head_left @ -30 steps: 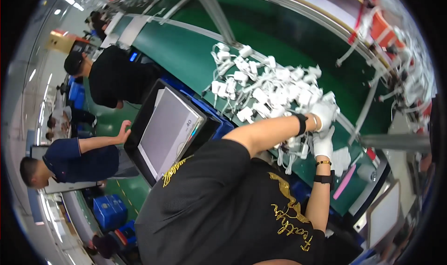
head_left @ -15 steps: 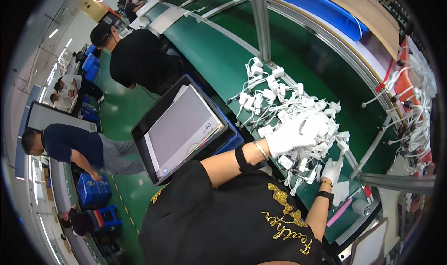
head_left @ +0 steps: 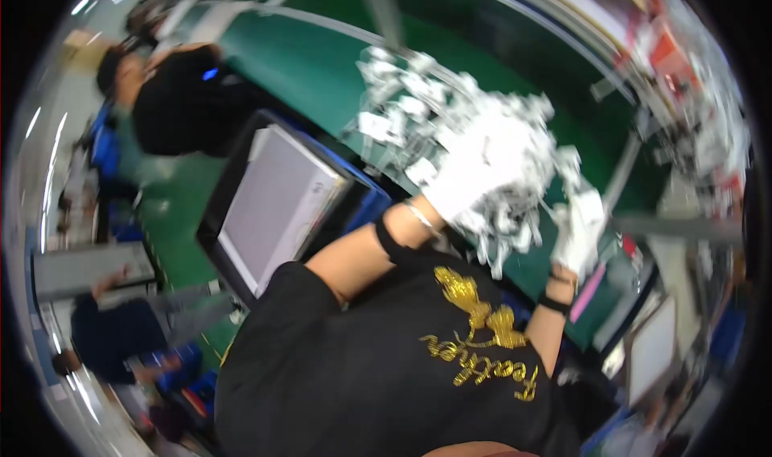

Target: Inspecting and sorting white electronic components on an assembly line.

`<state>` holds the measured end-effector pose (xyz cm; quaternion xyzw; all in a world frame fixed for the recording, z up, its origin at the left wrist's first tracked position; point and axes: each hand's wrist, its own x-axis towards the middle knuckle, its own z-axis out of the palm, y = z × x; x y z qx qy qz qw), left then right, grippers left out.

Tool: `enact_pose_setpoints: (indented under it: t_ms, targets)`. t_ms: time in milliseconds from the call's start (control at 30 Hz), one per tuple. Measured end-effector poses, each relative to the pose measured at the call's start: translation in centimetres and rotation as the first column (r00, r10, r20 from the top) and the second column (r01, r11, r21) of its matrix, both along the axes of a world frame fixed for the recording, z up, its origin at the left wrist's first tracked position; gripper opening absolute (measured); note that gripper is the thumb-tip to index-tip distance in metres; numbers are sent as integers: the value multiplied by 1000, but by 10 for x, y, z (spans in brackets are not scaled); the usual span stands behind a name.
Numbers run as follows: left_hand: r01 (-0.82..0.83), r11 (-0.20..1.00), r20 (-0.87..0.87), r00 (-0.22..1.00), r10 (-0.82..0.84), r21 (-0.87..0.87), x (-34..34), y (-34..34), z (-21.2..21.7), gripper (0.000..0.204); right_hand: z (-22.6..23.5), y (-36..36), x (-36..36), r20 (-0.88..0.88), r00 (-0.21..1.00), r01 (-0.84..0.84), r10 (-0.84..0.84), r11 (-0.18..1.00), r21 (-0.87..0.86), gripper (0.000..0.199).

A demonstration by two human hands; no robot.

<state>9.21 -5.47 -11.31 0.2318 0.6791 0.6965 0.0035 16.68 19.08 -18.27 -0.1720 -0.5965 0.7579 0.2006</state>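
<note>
A large heap of white plug-in power adapters with white cords (head_left: 382,123) lies on the green work surface (head_left: 310,51). My left hand (head_left: 470,180), in a white glove, reaches over the near side of the heap and touches it; blur hides its fingers. At the heap's right edge is my right hand (head_left: 577,230), also gloved in white, its fingers pointing away from me. One white adapter (head_left: 568,161) is just beyond those fingertips. Whether the right fingers grip it or its cord is too smeared to see.
Left of the heap sits a black bin (head_left: 229,192) holding a flat grey-white panel (head_left: 277,196). A pink strip (head_left: 589,292) lies near my right wrist. Metal frame bars (head_left: 683,229) stand at the right. A person in black (head_left: 181,99) works at the far left.
The whole view has shifted and blurred, with the heap now higher and further left in the picture. My right hand has moved up beside the heap's edge; the left stays over the heap.
</note>
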Motion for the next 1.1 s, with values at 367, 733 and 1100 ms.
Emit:
enact_pose_setpoints:
  t_ms: [367,733,1100]
  targets:
    - [211,880,451,794,-408,425,37,13,34,89,98,-67,35,-118,949,-309,292,934,-180,85]
    - [195,917,492,794,-357,349,47,13,14,73,100,-74,51,-157,938,-340,310,913,-224,72]
    - [181,903,512,773,-376,391,60,12,12,71,83,-80,61,-166,952,-276,258,956,-101,66]
